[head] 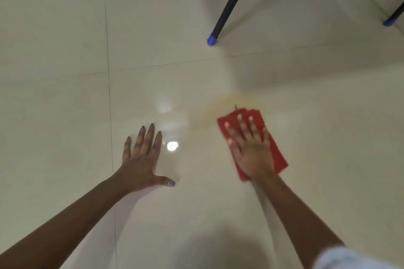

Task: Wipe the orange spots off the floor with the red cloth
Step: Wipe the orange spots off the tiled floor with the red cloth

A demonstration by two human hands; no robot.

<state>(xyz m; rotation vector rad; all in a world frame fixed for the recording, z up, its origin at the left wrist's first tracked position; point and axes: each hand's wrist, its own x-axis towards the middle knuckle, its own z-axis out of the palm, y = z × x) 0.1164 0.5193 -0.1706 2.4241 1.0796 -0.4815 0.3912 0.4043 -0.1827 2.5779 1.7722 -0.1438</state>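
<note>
Right hand (251, 150): fingers (240, 123) straight and spread, pressed flat on the red cloth (278, 156); no curl, no pinch. Hand blurred.

Cloth: plain red, folded into a rough rectangle, layered edges showing at its far end. It lies flat on the floor (65, 94), tilted, with the far end leaning left. Fingertips stop just short of the far edge; red shows between the fingers, along the right side of the palm and at the wrist.

Orange smear (211, 111): faint, pale yellow-orange, arcing round the cloth's far-left corner, touching or just beside it.

Left hand (142, 159): flat on the tile, fingers straight, thumb out, well apart from the cloth.

Further off: black chair leg (231, 2) with a blue cap (212, 40).
</note>
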